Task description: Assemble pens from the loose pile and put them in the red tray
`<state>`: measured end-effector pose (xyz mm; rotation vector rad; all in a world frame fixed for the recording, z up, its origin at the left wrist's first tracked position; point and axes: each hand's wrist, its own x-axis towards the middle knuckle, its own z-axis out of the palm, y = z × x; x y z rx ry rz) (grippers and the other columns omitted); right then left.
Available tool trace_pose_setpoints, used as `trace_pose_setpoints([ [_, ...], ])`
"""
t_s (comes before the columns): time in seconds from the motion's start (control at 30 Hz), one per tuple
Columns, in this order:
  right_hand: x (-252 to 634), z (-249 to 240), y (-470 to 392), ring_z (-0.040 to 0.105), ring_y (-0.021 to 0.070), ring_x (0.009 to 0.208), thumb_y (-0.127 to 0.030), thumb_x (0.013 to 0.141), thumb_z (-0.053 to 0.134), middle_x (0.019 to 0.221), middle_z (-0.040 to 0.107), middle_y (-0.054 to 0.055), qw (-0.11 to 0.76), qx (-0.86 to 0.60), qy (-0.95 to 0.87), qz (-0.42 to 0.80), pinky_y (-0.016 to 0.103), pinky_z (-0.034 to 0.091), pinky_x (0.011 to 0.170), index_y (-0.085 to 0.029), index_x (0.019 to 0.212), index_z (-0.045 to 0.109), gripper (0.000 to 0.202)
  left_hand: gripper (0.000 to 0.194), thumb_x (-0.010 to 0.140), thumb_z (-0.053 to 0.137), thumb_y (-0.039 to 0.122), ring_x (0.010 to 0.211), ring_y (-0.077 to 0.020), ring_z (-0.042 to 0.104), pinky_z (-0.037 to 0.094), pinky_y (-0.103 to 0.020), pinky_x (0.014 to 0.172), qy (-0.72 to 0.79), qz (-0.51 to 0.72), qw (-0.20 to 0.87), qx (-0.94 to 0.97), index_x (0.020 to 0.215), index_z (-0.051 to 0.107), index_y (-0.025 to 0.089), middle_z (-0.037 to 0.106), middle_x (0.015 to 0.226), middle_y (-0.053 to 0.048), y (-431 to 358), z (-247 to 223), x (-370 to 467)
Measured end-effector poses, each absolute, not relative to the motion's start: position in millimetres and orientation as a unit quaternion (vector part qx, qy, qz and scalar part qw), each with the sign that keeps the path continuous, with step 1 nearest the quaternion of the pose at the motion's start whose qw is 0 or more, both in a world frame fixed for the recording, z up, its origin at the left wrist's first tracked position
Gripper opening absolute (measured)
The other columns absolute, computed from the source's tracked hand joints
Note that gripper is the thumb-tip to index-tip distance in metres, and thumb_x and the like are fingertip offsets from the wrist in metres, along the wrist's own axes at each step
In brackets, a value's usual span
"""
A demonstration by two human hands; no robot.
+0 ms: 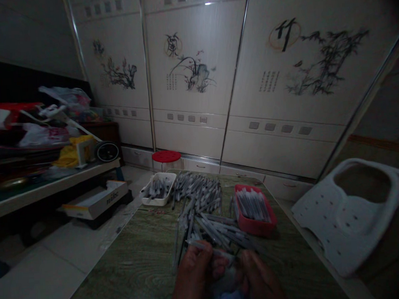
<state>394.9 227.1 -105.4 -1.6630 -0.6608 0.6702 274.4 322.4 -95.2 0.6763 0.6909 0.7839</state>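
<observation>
My left hand [195,271] is closed around a slim, pale translucent pen [223,255], which lies slanted across its fingers. My right hand [259,274] is pinched close by the pen's right end; dim light and blur hide what its fingers hold. Just beyond both hands, a loose heap of similar grey and clear pens [202,194] spreads over the wood-patterned table [132,262]. To the right of the heap stands a red basket [258,228] packed with pens. A white basket [172,180] at the far left corner holds more of them.
A red round stool [166,156] stands behind the table. On the right is a white plastic chair [352,217]. At left, a cluttered bench [96,170] carries bags and a wheeled toy, with an open carton [97,201] below. Sliding cabinet doors [198,136] close off the back.
</observation>
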Motion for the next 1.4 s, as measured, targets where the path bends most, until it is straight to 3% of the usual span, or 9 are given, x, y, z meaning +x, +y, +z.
trace_pose_setpoints([
  [0.1,396,-106,226,0.055,0.0191,0.062,-0.081,0.079,0.058,0.07,0.067,0.001,0.577,-0.715,-0.314,0.24,0.029,0.042,0.058,-0.024,0.084,0.067,0.058,0.038,0.077,0.082,0.047,0.072,-0.0178,0.073,0.053,-0.026,0.068,0.318,0.367,0.818,0.308,0.091,0.061,0.019,0.076,0.078,-0.006,324,-97,274],
  [0.2,396,-109,225,0.052,0.018,0.06,-0.075,0.083,0.059,0.065,0.061,-0.001,0.565,-0.714,-0.358,0.207,0.028,0.04,0.057,-0.024,0.077,0.065,0.052,0.041,0.075,0.083,0.05,0.071,-0.0181,0.072,0.054,-0.027,0.068,0.302,0.359,0.824,0.316,0.089,0.06,0.019,0.076,0.078,-0.006,325,-102,275],
  [0.4,398,-108,223,0.046,0.0143,0.048,-0.084,0.085,0.045,0.05,0.052,-0.003,0.553,-0.704,-0.316,0.313,0.027,0.031,0.05,-0.023,0.066,0.058,0.066,0.041,0.074,0.084,0.048,0.065,-0.0174,0.071,0.053,-0.027,0.065,0.287,0.355,0.829,0.324,0.09,0.06,0.019,0.077,0.079,-0.007,323,-107,278],
  [0.6,403,-110,222,0.055,0.0178,0.062,-0.08,0.082,0.054,0.068,0.062,0.0,0.565,-0.714,-0.342,0.234,0.028,0.04,0.059,-0.023,0.081,0.067,0.059,0.037,0.079,0.081,0.045,0.067,-0.0162,0.071,0.052,-0.026,0.066,0.295,0.354,0.827,0.321,0.092,0.059,0.019,0.078,0.081,-0.007,324,-105,277],
  [0.83,404,-113,219,0.05,0.0165,0.051,-0.085,0.084,0.044,0.051,0.054,-0.002,0.54,-0.724,-0.318,0.289,0.028,0.037,0.052,-0.023,0.066,0.06,0.067,0.034,0.081,0.08,0.043,0.071,-0.0168,0.073,0.053,-0.027,0.069,0.268,0.336,0.841,0.329,0.092,0.057,0.019,0.079,0.086,-0.008,322,-104,278],
  [1.03,405,-112,217,0.053,0.0173,0.059,-0.082,0.084,0.048,0.064,0.062,0.0,0.529,-0.731,-0.373,0.218,0.028,0.038,0.056,-0.023,0.074,0.063,0.062,0.034,0.083,0.078,0.043,0.067,-0.0149,0.071,0.051,-0.026,0.067,0.26,0.343,0.84,0.331,0.093,0.057,0.019,0.078,0.082,-0.007,321,-106,278],
  [1.23,407,-113,215,0.047,0.0141,0.048,-0.083,0.087,0.041,0.053,0.054,-0.002,0.537,-0.719,-0.31,0.313,0.027,0.034,0.05,-0.022,0.069,0.06,0.067,0.029,0.087,0.074,0.039,0.071,-0.0159,0.073,0.052,-0.027,0.069,0.264,0.337,0.838,0.339,0.095,0.055,0.02,0.078,0.088,-0.007,319,-108,280],
  [1.4,413,-112,213,0.051,0.0158,0.059,-0.079,0.087,0.049,0.063,0.057,-0.002,0.547,-0.706,-0.365,0.264,0.027,0.039,0.056,-0.022,0.072,0.06,0.06,0.027,0.089,0.072,0.04,0.071,-0.0157,0.072,0.052,-0.027,0.069,0.26,0.338,0.839,0.338,0.095,0.056,0.019,0.076,0.081,-0.005,319,-112,281],
])
